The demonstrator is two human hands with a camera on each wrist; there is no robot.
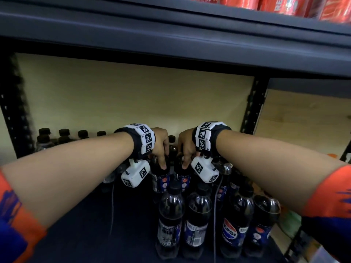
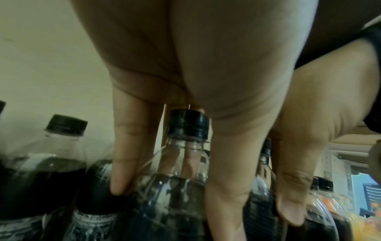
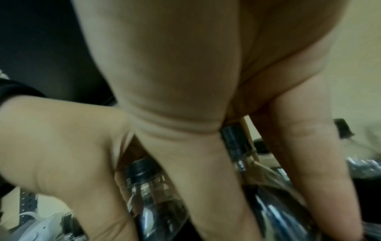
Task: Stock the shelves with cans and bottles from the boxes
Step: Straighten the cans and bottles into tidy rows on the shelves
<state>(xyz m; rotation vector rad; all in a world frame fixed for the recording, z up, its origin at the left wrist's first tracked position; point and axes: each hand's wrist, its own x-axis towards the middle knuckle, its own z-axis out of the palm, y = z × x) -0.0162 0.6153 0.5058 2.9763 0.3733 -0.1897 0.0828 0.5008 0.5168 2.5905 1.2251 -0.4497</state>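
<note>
Upright dark cola bottles (image 1: 198, 217) on shelf (image 1: 85, 224)

Glossy clear plastic bottles (image 1: 197, 217) (ridged black caps (image 2: 187, 124)) on matt dark metal shelving (image 1: 171, 44).

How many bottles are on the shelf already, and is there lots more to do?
Done: a back row of dark bottles and four Pepsi bottles standing at the front. In hand: the left hand and right hand each grip bottle necks in the middle. Left: the bare shelf beside the Pepsi bottles has room; no boxes are in view.
</note>
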